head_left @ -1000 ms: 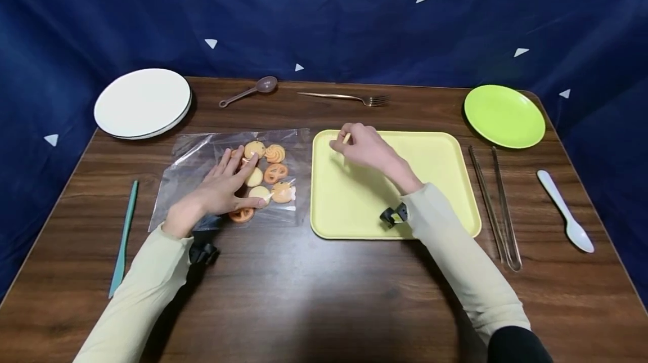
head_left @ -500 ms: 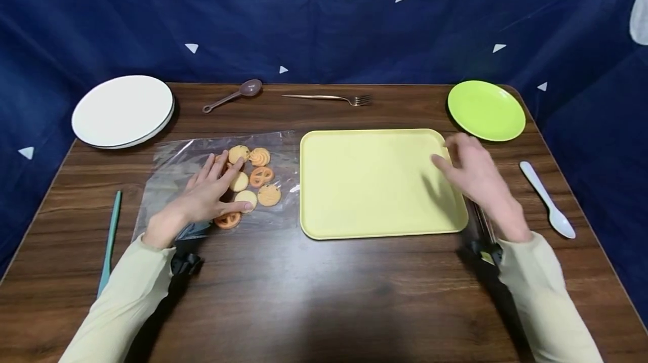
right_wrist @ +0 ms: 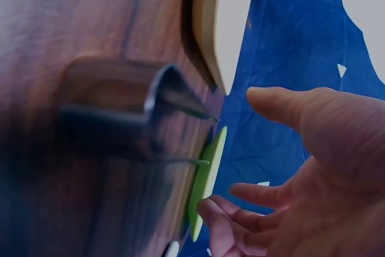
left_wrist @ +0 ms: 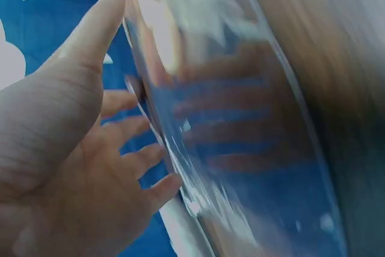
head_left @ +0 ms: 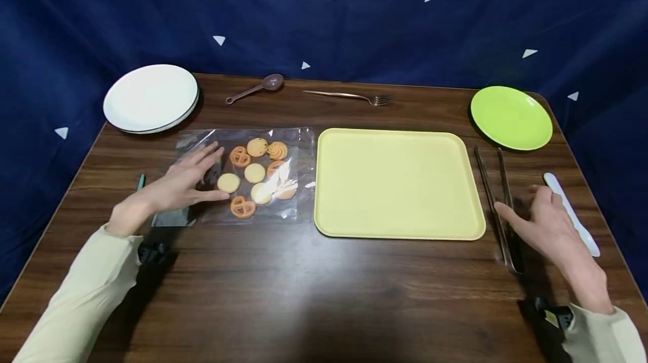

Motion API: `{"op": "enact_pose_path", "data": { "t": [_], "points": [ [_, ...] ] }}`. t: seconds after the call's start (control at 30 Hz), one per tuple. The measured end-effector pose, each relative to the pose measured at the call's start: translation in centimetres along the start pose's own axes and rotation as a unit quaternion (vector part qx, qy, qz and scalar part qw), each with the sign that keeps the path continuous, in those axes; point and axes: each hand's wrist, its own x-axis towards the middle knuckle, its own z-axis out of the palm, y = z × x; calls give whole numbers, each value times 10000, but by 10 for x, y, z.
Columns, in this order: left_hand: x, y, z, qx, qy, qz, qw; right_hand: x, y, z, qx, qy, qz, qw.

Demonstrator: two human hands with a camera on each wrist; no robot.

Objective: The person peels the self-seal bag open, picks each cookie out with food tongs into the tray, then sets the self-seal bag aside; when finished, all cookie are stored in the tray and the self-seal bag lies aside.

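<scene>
Here, stretched the left hand (head_left: pixel 184 180) over the left part of a glossy, creased plastic bag (left_wrist: pixel 258 191), with fingers straight and apart; could not tell whether in contact with the film. Had 9 biscuits (head_left: pixel 255 173) gathered just beyond the fingertips, from pretzel-shaped to smooth and round to ridged and swirled, some whitened by glare; could not tell whether inside the film or under it.

Held the right hand (head_left: pixel 552 228) beside slim, polished metal tongs (right_wrist: pixel 108 100), with the thumb well apart from bent fingers and across 1 tong arm as seen from the head; could not tell whether in contact. Had the tongs flat on wood-grained boards (head_left: pixel 334 290), rounded at the bend, between a matte yellow tray (head_left: pixel 400 183) with rounded corners and a smooth white spoon (head_left: pixel 569 211).

Wore pale, wrinkled sleeves (head_left: pixel 76 295) on both arms. Showed farther back a round white plate (head_left: pixel 152 97), a brown spoon (head_left: pixel 273 82), a coppery fork (head_left: pixel 373 99) and a glossy green plate (head_left: pixel 511 118), before creased navy cloth (head_left: pixel 364 25) with white triangles.
</scene>
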Motion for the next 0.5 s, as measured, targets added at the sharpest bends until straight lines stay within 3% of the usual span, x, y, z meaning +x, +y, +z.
{"op": "enact_pose_path", "data": {
  "t": [0.2,0.5],
  "points": [
    [-9,-23,-4,154,-245,3,9996,-5,11,4,-283,-676,295,9969],
    [-6,-25,-1,451,-25,151,9989,-4,11,8,-536,-962,266,9936]
  ]
}}
